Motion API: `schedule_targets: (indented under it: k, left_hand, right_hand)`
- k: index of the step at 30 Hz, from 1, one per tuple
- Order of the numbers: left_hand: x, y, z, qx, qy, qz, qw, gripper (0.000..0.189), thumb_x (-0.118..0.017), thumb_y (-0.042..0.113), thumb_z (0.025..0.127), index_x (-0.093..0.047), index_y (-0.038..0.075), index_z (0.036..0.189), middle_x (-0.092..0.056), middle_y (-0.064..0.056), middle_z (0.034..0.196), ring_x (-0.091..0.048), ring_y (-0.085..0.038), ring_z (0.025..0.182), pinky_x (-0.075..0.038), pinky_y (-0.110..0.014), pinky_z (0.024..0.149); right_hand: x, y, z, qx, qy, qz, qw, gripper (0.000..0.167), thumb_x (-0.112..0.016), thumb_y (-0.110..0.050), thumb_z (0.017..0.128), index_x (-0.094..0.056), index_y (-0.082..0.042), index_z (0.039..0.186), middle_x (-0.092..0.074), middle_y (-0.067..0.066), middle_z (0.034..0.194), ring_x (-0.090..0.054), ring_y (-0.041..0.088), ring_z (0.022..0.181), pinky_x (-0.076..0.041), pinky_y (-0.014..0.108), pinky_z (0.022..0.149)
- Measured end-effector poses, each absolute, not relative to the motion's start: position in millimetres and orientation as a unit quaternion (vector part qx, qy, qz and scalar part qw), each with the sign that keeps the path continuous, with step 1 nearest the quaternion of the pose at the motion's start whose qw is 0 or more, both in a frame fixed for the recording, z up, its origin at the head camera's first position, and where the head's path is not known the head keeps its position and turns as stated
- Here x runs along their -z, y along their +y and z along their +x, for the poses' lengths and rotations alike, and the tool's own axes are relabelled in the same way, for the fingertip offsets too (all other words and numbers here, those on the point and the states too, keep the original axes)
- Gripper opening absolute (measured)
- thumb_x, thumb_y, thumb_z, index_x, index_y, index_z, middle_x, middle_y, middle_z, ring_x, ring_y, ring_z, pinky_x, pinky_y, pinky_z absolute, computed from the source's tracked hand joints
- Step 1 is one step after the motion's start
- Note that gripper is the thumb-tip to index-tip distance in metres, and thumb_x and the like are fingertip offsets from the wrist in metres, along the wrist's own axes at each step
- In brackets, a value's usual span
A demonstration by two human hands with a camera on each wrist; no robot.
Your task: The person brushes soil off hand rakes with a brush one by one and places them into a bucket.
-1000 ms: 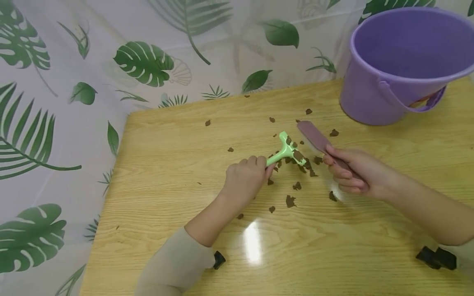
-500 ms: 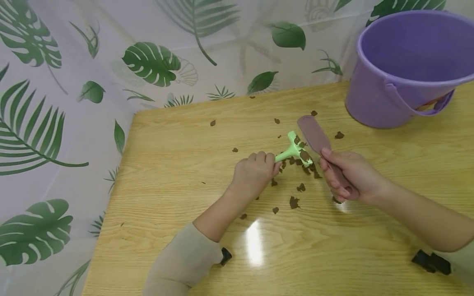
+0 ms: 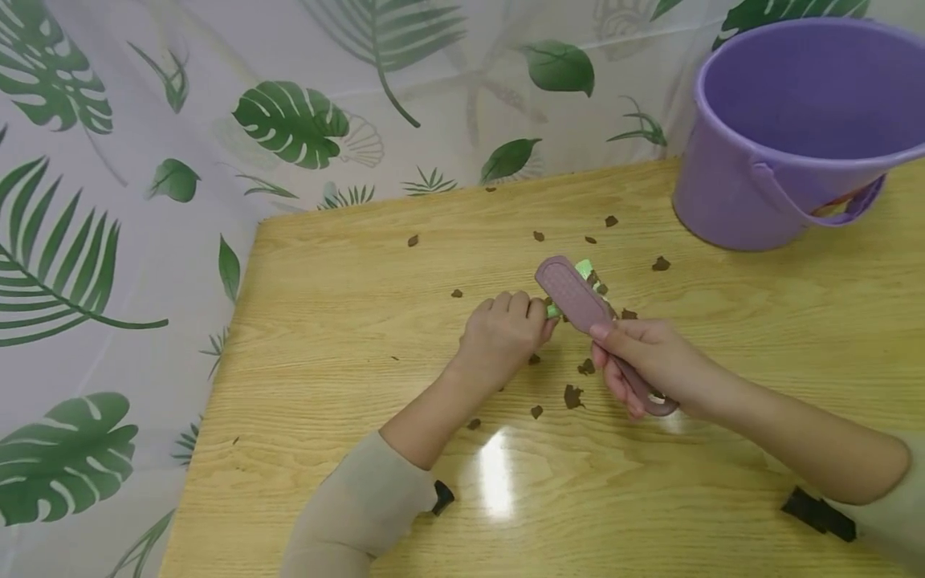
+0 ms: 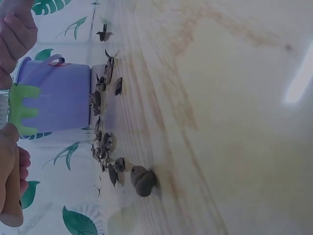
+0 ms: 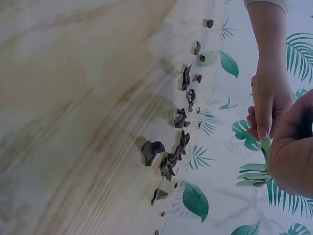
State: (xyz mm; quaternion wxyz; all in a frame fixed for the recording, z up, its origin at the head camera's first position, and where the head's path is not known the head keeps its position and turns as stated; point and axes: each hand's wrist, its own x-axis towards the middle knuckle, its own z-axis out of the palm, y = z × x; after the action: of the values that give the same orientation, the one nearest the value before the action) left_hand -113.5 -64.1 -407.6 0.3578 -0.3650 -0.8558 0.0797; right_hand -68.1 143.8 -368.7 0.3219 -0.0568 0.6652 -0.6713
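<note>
My left hand grips the handle of a small green toy rake, whose tines show in the left wrist view. Its handle end is brown and wood-like. My right hand holds a mauve brush with a flat back and a hole in its handle. In the head view the brush overlaps the rake head and hides most of it. Dark brown crumbs lie on the rake head. Both tools are above the table in the left wrist view. Several brown bits lie scattered below and around the hands.
A large purple bucket stands at the back right of the wooden table, its handle hanging down. A leaf-patterned white cloth hangs along the back and left edges. More brown bits lie near the bucket.
My right hand has moved left and slightly nearer, carrying the brush from beside the rake to over its head. The left hand keeps its hold on the rake, nearly still.
</note>
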Motion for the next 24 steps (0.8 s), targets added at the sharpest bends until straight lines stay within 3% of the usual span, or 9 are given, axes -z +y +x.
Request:
schedule_targets:
  k: [11,17,24]
  left_hand:
    - [401,-72,-116,-0.074,-0.867,-0.371,0.324,0.03,-0.055,0.033,0.095,-0.063,0.01,0.077,-0.062,0.001,0.065,-0.056,-0.007,0.053,-0.048,-0.015,0.046]
    - [402,-75,-117,-0.065,-0.874,-0.368,0.309,0.031,-0.055,0.034,0.095,-0.064,0.009,0.079,-0.063,0.001,0.066,-0.057,-0.006,0.052,-0.046,-0.014,0.044]
    - [395,-84,-117,0.003,-0.869,-0.346,0.354,0.026,-0.067,0.031,0.088,-0.065,0.007,0.079,-0.059,0.002,0.06,-0.05,-0.006,0.045,-0.039,-0.013,0.038]
  right_hand:
    - [368,146,-78,0.669,0.67,-0.008,0.322,0.041,-0.038,-0.036,0.103,-0.048,-0.003,0.081,-0.053,-0.001,0.053,-0.046,0.008,0.035,-0.046,0.032,0.034]
    - [373,157,-83,0.708,0.623,0.004,0.333,0.039,-0.043,-0.039,0.1,-0.05,-0.007,0.078,-0.052,-0.003,0.051,-0.044,0.006,0.034,-0.041,0.022,0.031]
    - [394,190,-93,0.721,0.608,0.078,0.322,0.038,-0.043,-0.042,0.1,-0.052,-0.013,0.078,-0.052,-0.007,0.052,-0.042,0.004,0.034,-0.039,0.02,0.032]
